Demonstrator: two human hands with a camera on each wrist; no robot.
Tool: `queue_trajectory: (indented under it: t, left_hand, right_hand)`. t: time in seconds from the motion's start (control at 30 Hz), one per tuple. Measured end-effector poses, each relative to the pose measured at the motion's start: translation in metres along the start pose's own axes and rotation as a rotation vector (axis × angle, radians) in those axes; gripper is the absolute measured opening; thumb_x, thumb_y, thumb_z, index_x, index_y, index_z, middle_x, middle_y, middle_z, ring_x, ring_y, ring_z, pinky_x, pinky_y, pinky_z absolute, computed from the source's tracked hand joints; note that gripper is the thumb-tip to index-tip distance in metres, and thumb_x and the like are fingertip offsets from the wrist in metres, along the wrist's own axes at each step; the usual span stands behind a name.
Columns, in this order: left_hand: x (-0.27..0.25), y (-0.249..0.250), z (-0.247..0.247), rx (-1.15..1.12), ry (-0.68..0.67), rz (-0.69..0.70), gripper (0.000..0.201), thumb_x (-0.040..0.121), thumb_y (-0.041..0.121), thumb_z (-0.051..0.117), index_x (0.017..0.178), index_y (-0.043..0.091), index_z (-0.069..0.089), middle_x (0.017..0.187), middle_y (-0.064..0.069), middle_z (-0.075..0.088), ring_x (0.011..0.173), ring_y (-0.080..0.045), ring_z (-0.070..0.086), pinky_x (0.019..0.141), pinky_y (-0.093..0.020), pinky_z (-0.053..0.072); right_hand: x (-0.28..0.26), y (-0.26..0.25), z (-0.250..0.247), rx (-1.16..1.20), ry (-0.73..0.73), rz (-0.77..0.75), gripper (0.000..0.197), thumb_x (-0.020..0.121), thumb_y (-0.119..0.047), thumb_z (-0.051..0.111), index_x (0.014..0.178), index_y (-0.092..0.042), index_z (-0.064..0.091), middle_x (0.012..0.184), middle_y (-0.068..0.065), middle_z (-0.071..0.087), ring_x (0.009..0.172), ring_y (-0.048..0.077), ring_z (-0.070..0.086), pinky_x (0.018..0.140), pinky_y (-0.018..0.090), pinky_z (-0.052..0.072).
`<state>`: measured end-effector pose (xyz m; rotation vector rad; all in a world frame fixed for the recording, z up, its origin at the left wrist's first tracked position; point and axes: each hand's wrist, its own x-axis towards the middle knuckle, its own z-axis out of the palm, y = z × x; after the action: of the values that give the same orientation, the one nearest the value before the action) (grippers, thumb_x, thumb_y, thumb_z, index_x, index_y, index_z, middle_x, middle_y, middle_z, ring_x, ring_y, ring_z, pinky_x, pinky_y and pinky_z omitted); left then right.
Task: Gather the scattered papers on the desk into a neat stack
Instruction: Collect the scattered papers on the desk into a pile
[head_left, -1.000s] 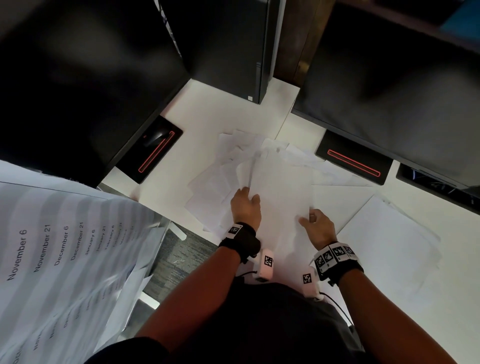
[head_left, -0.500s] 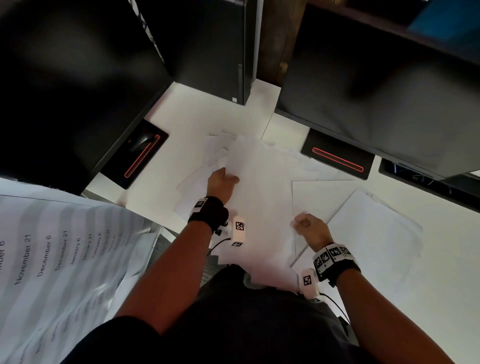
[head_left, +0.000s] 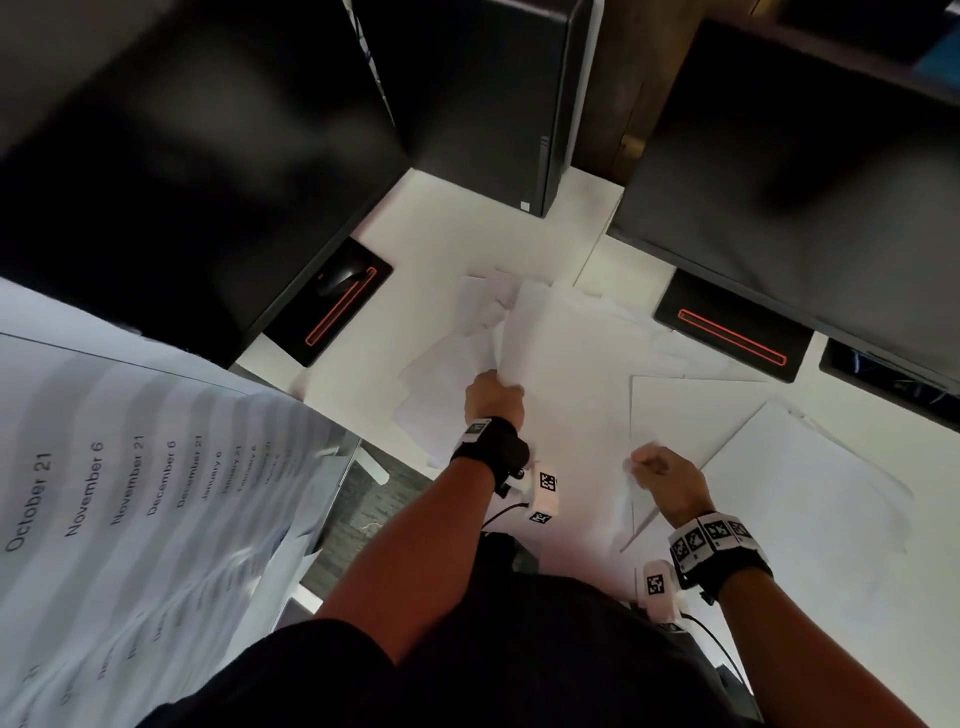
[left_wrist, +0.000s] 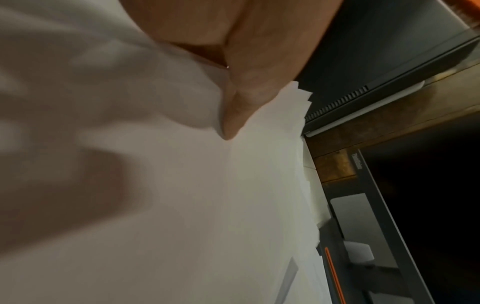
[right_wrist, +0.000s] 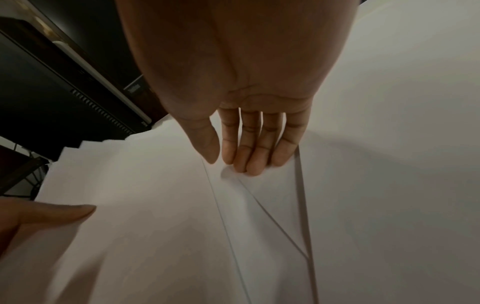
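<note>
White desk (head_left: 467, 234); both hands gripping thin papers (head_left: 571, 364).

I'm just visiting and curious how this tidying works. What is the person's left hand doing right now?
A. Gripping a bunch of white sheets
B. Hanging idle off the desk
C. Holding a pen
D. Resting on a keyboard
A: the left hand grips the bunched white sheets near the desk's middle.

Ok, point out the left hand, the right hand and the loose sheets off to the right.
left hand (head_left: 492, 399): head view, back of hand.
right hand (head_left: 670, 475): head view, knuckles.
loose sheets (head_left: 810, 499): head view, top sheet's middle.
</note>
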<state>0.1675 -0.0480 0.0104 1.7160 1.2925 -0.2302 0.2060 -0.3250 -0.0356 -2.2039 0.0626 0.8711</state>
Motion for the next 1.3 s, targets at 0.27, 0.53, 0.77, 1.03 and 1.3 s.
queue_trajectory:
  t: [0.27, 0.53, 0.77, 1.03, 1.3]
  left_hand:
    - [0.003, -0.018, -0.014, -0.093, 0.077, 0.026, 0.022, 0.081, 0.027, 0.068, 0.093, 0.008, 0.072, 0.099, -0.015, 0.075, 0.095, -0.036, 0.069, 0.083, -0.042, 0.057]
    - [-0.009, -0.026, -0.021, -0.104, 0.161, 0.062, 0.018, 0.09, 0.018, 0.064, 0.078, 0.005, 0.067, 0.094, -0.024, 0.071, 0.095, -0.04, 0.063, 0.068, -0.034, 0.042]
    - [-0.023, -0.022, -0.014, -0.093, 0.143, 0.195, 0.023, 0.094, 0.021, 0.058, 0.106, 0.011, 0.075, 0.093, -0.014, 0.076, 0.092, -0.034, 0.069, 0.075, -0.034, 0.054]
    - [-0.025, -0.016, -0.008, -0.092, 0.046, 0.091, 0.035, 0.088, 0.025, 0.068, 0.111, 0.001, 0.061, 0.107, -0.016, 0.07, 0.098, -0.036, 0.067, 0.076, -0.036, 0.054]
    - [-0.01, -0.019, -0.02, -0.176, 0.06, 0.082, 0.026, 0.085, 0.015, 0.067, 0.105, 0.0, 0.073, 0.101, -0.019, 0.075, 0.095, -0.036, 0.069, 0.074, -0.029, 0.051]
  right_hand:
    - [-0.006, 0.0, 0.0, -0.018, -0.02, -0.011, 0.004, 0.086, -0.019, 0.071, 0.089, -0.021, 0.069, 0.089, 0.004, 0.073, 0.088, 0.024, 0.067, 0.08, 0.025, 0.044]
    - [-0.014, -0.006, -0.006, -0.074, -0.027, -0.022, 0.002, 0.087, -0.023, 0.069, 0.085, -0.024, 0.07, 0.083, 0.001, 0.072, 0.084, 0.02, 0.065, 0.078, 0.03, 0.047]
    - [-0.017, -0.01, -0.005, -0.108, -0.021, -0.031, 0.002, 0.088, -0.024, 0.068, 0.086, -0.022, 0.069, 0.083, 0.0, 0.072, 0.084, 0.019, 0.065, 0.076, 0.028, 0.041]
    - [-0.016, -0.008, -0.003, -0.082, -0.018, -0.025, 0.004, 0.087, -0.018, 0.068, 0.086, -0.022, 0.069, 0.084, 0.001, 0.072, 0.086, 0.024, 0.065, 0.081, 0.03, 0.046]
    - [-0.018, -0.008, -0.005, -0.072, -0.015, -0.021, 0.004, 0.087, -0.017, 0.069, 0.086, -0.021, 0.07, 0.085, 0.003, 0.072, 0.086, 0.024, 0.065, 0.084, 0.034, 0.048]
